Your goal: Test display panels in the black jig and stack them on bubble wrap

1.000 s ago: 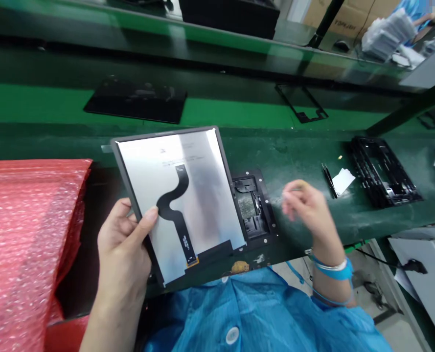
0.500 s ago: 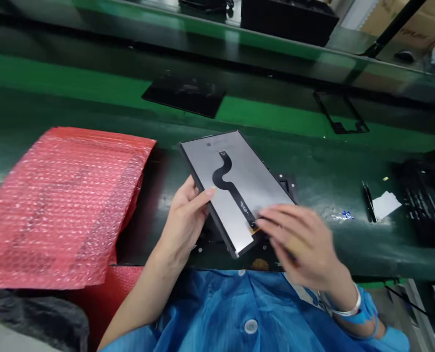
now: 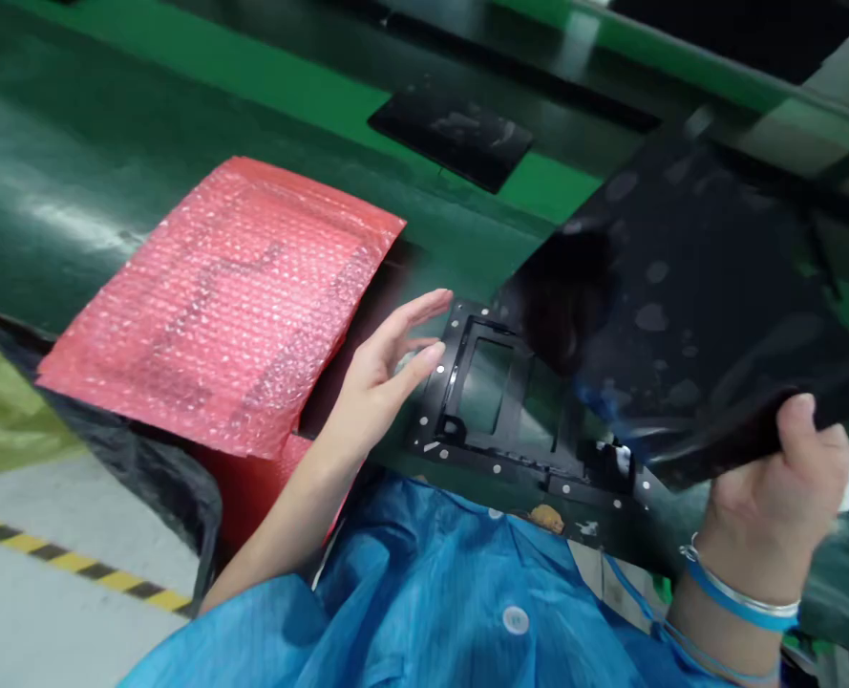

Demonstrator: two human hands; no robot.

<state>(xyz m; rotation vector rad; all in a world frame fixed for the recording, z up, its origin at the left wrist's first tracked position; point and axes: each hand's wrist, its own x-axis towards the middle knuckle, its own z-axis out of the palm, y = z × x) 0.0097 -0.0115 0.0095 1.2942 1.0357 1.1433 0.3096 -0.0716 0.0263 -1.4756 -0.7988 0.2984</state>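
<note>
The display panel [image 3: 703, 315], now turned dark side up, is grasped by the right hand [image 3: 782, 478] alone, right of the black frame [image 3: 471, 461]; the left hand [image 3: 388, 368], released, apparently free, hovers near the frame's left edge.

Bubble wrap [image 3: 230, 296] left of frame [image 3: 514, 397], panel [image 3: 453, 139] behind

1 ea.: L hand [image 3: 385, 373], R hand [image 3: 782, 487], held blk panel [image 3: 703, 306], rear blk panel [image 3: 459, 134], blk frame [image 3: 477, 459], red bubble-wrap pile [image 3: 230, 306].
</note>
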